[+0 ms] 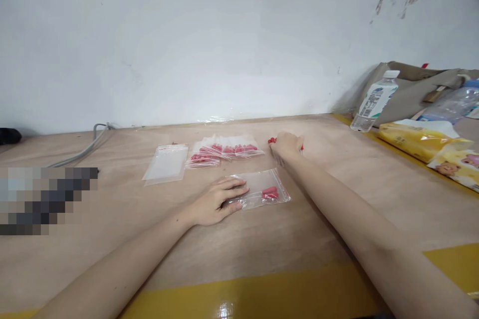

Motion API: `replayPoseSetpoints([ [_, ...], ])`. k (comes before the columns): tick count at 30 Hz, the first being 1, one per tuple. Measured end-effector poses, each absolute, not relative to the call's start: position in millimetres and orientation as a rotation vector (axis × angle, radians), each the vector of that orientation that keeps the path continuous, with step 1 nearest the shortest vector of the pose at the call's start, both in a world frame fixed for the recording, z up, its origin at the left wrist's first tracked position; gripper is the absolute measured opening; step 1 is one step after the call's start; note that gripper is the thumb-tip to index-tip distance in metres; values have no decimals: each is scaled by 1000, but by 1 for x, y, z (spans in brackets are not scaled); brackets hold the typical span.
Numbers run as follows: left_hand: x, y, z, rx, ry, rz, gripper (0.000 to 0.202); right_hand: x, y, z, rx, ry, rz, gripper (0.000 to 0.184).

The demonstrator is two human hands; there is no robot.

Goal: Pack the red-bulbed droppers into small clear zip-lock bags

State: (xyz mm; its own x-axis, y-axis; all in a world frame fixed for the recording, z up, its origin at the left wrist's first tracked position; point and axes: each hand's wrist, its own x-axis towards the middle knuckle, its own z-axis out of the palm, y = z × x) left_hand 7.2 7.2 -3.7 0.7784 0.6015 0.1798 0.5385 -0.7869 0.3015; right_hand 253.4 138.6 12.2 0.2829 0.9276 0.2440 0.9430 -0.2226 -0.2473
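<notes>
A stack of clear bags (166, 165) lies on a brown-covered table (123, 239), just left of a pile of filled bags (226, 148) showing red contents. In front, the left hand (217, 201), fingers loosely spread, rests on a flat bag (256, 179) with red pieces (270, 193) inside. Farther right, the right hand (286, 145) bends over more red pieces (272, 140); whether its fingers grip any cannot be told. A labelled bottle (376, 102) stands beyond.

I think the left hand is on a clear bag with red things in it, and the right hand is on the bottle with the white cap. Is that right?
Almost! The right hand isn't on the bottle with the white cap. The head view shows it at the small red pieces. The left hand is on a clear bag with red things in it.
</notes>
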Motion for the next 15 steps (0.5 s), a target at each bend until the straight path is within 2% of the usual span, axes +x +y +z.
replayPoseSetpoints([
  [7,6,9,-6,2745,877,397,43,260,140,19,-2159,-1602,194,15],
  [13,6,9,-6,2758,874,396,42,274,111,29,-1789,-1634,587,39],
  [15,6,9,-6,2758,880,397,42,282,95,24,-1505,-1543,796,35],
])
